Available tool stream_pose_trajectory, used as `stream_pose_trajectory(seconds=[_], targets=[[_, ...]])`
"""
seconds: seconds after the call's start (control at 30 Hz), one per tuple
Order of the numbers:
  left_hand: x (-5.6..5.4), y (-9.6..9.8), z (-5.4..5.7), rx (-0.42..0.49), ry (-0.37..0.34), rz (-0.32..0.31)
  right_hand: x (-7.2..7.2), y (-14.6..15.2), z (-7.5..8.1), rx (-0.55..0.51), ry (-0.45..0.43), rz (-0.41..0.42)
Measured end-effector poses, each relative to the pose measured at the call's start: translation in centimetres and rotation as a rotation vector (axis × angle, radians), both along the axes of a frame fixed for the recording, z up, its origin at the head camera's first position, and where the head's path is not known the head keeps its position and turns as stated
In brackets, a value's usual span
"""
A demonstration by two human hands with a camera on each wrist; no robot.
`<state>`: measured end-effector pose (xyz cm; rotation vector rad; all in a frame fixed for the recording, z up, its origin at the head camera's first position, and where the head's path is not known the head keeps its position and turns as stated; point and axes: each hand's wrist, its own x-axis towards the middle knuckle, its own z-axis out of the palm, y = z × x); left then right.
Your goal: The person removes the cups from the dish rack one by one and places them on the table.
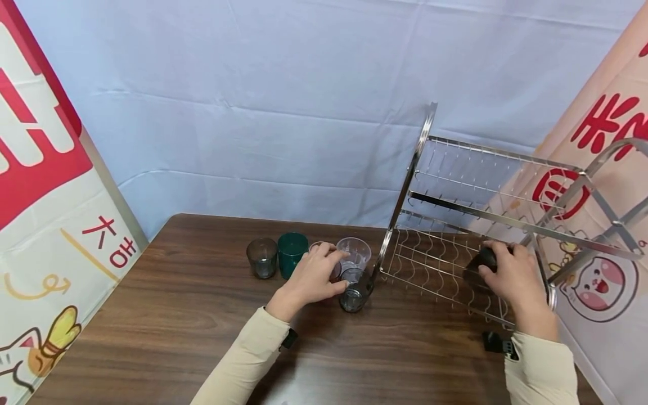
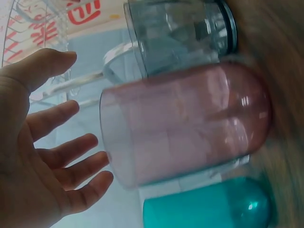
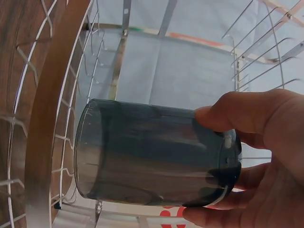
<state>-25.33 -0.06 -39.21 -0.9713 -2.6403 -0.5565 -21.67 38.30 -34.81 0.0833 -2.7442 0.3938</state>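
In the head view my right hand (image 1: 513,281) grips a dark grey tumbler (image 3: 152,152) by its base, inside the lower tier of a metal dish rack (image 1: 430,264). The tumbler is upside down, its rim close over the wire shelf in the right wrist view. My left hand (image 2: 52,133) is relaxed, with fingers spread above the rim of a pink cup (image 2: 190,123), holding nothing. Around that cup stand a teal cup (image 1: 292,256), a clear cup (image 1: 355,250) and a smoky grey glass (image 1: 353,299) near the rack's left leg.
A brownish glass (image 1: 262,259) stands at the left end of the cups. The rack has an upper wire tier (image 1: 486,169) above the right hand. Pale blue cloth (image 1: 263,124) hangs behind the wooden table (image 1: 167,315), with printed banners at both sides.
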Motion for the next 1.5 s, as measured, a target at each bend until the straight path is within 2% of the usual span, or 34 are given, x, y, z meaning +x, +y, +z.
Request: stream_pose_trajectory(seconds=[0.5, 0.83, 1.17, 1.33, 1.5], targets=[[0.5, 2.3, -0.6, 0.031, 0.012, -0.033, 1.7, -2.2, 0.6, -0.031, 0.068, 0.041], [0.9, 3.5, -1.0, 0.082, 0.008, -0.051, 2.1, -3.5, 0.4, -0.053, 0.178, 0.139], [0.9, 4.4, -1.5, 0.107, 0.037, -0.045, 2.5, -4.6, 0.0, -0.095, 0.208, 0.194], [0.9, 5.0, -1.7, 0.154, 0.045, -0.063, 2.8, -5.0, -0.2, -0.151, 0.214, 0.198], [0.8, 5.4, -1.7, 0.225, 0.042, -0.079, 2.7, -5.1, -0.4, -0.181, 0.263, 0.214]])
